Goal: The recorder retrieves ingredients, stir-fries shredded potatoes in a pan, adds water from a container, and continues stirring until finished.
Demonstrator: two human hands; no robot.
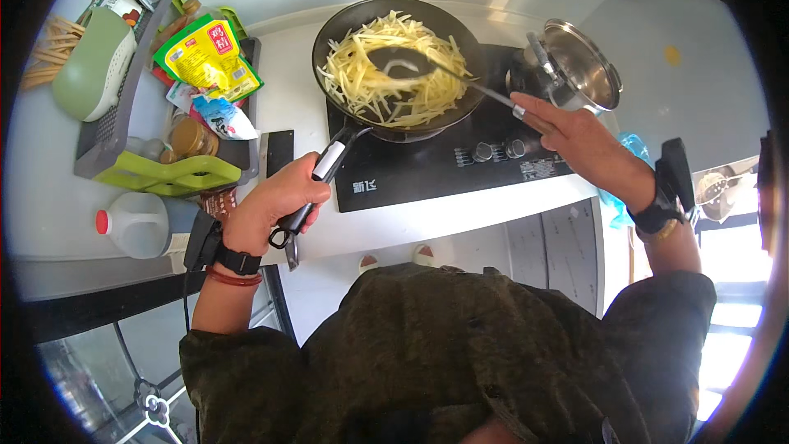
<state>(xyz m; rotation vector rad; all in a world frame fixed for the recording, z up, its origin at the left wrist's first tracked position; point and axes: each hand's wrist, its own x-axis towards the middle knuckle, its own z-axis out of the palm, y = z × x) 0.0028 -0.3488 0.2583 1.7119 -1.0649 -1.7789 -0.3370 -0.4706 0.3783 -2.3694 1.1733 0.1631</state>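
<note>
A dark wok point(336, 15) sits over the left part of a black cooktop point(400, 179), full of pale yellow shredded strips point(394, 95) that look like potato. My left hand point(286, 191) is closed around the wok's black handle point(330, 160), which points down and left toward me. In my right hand point(570, 126) is the handle of a long metal spatula point(484, 91). Its dark, wide head point(400, 63) rests among the strips, partly inside the wok's middle, with a bright reflection on it. Both wrists wear black straps.
Right of the wok, a stainless steel pot point(585, 68) stands at the cooktop's far side. Two knobs point(499, 149) are on the cooktop's front. At left, a grey and green rack point(166, 169) holds seasoning bags point(209, 58) and jars point(194, 137). Nearby stands a red-capped plastic jug point(138, 225).
</note>
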